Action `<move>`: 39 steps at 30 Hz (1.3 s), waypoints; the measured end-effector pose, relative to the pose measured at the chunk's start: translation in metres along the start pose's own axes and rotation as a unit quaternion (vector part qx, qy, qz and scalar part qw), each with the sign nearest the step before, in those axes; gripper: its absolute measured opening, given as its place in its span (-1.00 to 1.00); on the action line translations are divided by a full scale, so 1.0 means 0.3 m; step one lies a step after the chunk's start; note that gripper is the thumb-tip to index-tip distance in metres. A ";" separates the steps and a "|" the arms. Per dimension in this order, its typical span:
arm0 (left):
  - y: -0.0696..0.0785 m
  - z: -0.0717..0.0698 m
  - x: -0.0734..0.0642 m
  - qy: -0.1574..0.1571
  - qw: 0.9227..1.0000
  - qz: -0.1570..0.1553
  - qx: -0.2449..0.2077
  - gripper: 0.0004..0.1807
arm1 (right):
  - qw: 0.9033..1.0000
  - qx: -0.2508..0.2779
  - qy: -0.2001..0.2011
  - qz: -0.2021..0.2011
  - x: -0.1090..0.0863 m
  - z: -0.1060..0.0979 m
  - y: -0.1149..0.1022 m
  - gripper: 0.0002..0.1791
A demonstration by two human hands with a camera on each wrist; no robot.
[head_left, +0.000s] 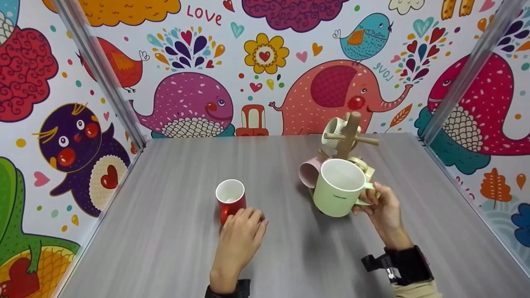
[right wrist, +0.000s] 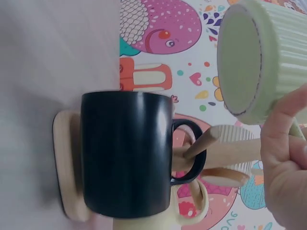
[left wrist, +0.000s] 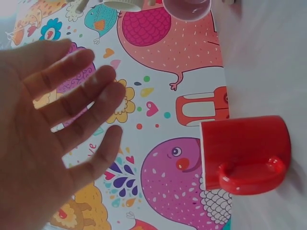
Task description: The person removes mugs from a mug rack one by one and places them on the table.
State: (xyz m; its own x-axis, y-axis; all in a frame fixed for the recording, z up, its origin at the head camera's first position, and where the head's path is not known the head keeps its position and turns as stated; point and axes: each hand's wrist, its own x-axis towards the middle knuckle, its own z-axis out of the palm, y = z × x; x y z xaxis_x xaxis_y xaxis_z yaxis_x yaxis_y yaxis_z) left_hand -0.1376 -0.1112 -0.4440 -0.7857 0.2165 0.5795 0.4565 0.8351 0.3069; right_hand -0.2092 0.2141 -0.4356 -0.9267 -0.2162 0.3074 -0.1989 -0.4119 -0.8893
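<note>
One green mug [head_left: 337, 198] hovers by the rack [head_left: 347, 142], toward the counter's [head_left: 165, 231] right edge, our right hand [head_left: 385, 213] gripping its handle [head_left: 364, 203], left hand [head_left: 242, 236] loose; we're probably hanging it, next needing peg [head_left: 368, 140] alignment.

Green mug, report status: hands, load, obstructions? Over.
Right hand holds green mug, raised near wooden rack. Left hand empty, near red mug, not touching. Possible obstruction: black mug hanging on rack.
</note>
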 end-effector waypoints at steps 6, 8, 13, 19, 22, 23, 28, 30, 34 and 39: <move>0.001 0.003 0.001 -0.001 1.000 0.000 -0.001 -0.93 | 0.999 0.002 -0.025 -0.027 -0.030 -0.030 0.010 -0.57; 0.002 0.003 0.000 0.001 1.000 0.001 -0.001 -0.93 | 0.999 0.005 -0.030 -0.032 -0.040 -0.038 0.016 -0.57; 0.004 0.004 0.002 0.002 1.000 0.002 0.000 -0.93 | 0.999 0.002 -0.034 -0.034 -0.056 -0.051 0.033 -0.57; 0.003 0.000 0.003 -0.007 1.000 -0.002 0.001 -0.93 | 0.998 0.012 -0.043 -0.046 -0.064 -0.054 0.043 -0.58; 0.003 -0.001 0.002 -0.008 1.000 -0.007 -0.001 -0.93 | 0.998 0.018 -0.045 -0.050 -0.064 -0.055 0.046 -0.58; 0.003 -0.002 0.001 -0.007 1.000 -0.008 -0.002 -0.93 | 0.998 0.016 -0.043 -0.051 -0.064 -0.055 0.047 -0.58; 0.002 -0.002 0.000 -0.002 1.000 -0.010 -0.003 -0.93 | 0.998 0.005 -0.032 -0.047 -0.063 -0.054 0.054 -0.59; 0.002 -0.002 0.000 -0.001 1.000 -0.009 -0.002 -0.93 | 0.998 0.002 -0.029 -0.048 -0.063 -0.053 0.054 -0.60; 0.002 -0.002 0.004 0.001 1.000 -0.012 -0.021 -0.95 | 0.999 0.003 -0.023 -0.048 -0.066 -0.050 0.051 -0.60; 0.009 -0.001 0.008 0.003 0.994 -0.034 -0.107 -0.78 | 0.999 0.001 -0.020 -0.044 -0.066 -0.038 0.046 -0.62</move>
State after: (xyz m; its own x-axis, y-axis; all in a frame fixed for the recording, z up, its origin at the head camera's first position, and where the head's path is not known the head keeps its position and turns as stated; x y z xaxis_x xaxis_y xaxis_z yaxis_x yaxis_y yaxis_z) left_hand -0.1382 -0.1087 -0.4414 -0.8156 0.1591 0.5563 0.4811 0.7207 0.4992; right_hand -0.1973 0.2225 -0.4579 -0.8922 -0.2144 0.3974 -0.2779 -0.4331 -0.8575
